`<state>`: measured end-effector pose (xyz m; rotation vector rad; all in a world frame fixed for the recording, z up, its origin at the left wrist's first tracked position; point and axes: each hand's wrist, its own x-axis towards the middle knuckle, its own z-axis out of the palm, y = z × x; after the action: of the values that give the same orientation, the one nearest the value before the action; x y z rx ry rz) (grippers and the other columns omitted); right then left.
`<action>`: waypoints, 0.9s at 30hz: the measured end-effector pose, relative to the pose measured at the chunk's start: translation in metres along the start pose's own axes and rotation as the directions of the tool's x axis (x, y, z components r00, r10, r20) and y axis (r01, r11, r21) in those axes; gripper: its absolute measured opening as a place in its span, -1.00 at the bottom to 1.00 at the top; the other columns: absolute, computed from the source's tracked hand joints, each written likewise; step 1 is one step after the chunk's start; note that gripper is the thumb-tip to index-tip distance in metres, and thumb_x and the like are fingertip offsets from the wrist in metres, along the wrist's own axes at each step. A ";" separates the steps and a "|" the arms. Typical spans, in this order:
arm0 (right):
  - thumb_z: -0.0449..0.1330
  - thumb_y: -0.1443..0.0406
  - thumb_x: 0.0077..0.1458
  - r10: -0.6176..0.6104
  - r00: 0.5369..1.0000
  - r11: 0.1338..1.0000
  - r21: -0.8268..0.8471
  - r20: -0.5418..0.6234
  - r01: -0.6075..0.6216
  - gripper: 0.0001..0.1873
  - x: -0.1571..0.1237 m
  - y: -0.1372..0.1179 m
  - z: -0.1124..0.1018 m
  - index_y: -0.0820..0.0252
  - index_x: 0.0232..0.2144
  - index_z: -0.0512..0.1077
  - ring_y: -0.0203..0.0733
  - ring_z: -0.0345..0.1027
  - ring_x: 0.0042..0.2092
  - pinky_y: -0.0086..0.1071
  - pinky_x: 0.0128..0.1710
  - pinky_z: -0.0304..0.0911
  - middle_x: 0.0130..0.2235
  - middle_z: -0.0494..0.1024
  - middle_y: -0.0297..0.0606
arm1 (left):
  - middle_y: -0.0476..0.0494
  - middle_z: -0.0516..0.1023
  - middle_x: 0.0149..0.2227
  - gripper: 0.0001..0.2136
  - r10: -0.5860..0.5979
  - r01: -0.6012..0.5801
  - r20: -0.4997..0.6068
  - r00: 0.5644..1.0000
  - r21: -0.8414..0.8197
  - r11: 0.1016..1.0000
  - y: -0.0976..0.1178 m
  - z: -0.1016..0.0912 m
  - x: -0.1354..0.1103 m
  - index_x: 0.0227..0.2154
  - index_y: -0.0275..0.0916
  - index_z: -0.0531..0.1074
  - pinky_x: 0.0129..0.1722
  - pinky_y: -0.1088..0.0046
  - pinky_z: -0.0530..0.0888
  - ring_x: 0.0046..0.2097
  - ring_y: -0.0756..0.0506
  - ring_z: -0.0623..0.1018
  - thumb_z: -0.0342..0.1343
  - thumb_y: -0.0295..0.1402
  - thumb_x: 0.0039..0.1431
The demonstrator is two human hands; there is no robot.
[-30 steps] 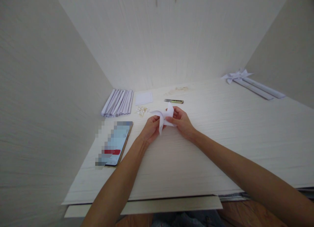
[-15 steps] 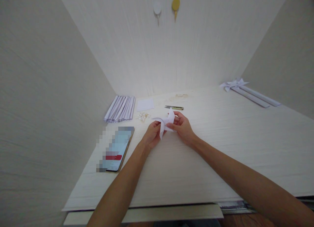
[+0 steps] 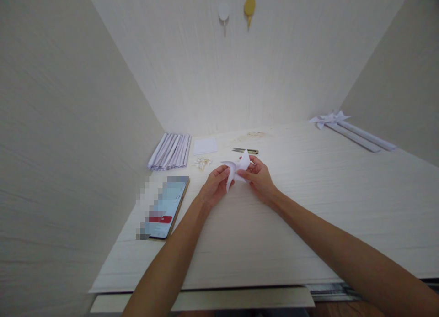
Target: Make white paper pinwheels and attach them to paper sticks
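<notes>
A white paper pinwheel (image 3: 243,164) with curved blades is held between both hands, above the table. My left hand (image 3: 216,185) pinches its left side, thumb on top. My right hand (image 3: 259,179) grips the right side, its thumb pressed near the middle and its fingers behind the paper. Just beyond the hands lie thread snips (image 3: 245,150). To the left of the pinwheel is a small heap of pale, thin pieces (image 3: 202,163), too small to make out. A flat stack of white paper (image 3: 205,146) lies behind that heap.
Rolled paper sticks (image 3: 169,151) lie bundled at the back left, with a phone (image 3: 166,207) in front of them. Finished-looking paper pinwheels on sticks (image 3: 331,119) rest at the back right. Walls enclose the table (image 3: 260,253); two hooks (image 3: 249,7) hang on the back wall.
The pinwheel has turned slightly between the fingers, and its left blade now sits closer to the middle. My left fingers have shifted a little to the right. The whole view has moved slightly.
</notes>
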<state>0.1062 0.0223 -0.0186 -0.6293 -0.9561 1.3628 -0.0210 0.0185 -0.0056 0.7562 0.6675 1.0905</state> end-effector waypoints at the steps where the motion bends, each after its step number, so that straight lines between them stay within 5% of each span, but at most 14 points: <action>1: 0.30 0.42 -0.38 -0.004 1.000 1.000 -0.001 0.004 0.004 -0.59 0.000 0.000 0.000 0.15 -0.38 0.30 -0.35 0.36 -0.42 -0.42 -0.34 0.27 -0.44 0.50 -0.43 | 0.06 0.41 -0.54 -0.82 0.003 -0.003 0.008 1.000 0.004 1.000 0.000 -0.001 0.000 -0.51 -0.29 0.39 -0.49 0.62 0.32 -0.52 0.12 0.37 0.22 -0.38 -0.26; 27: 0.31 0.40 -0.39 0.023 0.999 0.998 -0.051 0.033 -0.021 -0.54 -0.001 0.000 -0.001 0.16 -0.31 0.31 -0.35 0.34 -0.43 -0.43 -0.37 0.28 -0.45 0.47 -0.41 | 0.06 0.41 -0.57 -0.86 -0.025 0.025 -0.057 0.998 -0.001 1.000 0.002 0.002 0.000 -0.55 -0.28 0.37 -0.51 0.62 0.32 -0.53 0.11 0.37 0.19 -0.41 -0.25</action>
<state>0.1071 0.0219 -0.0189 -0.6591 -1.0162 1.3759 -0.0205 0.0189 -0.0028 0.7163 0.7234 1.0926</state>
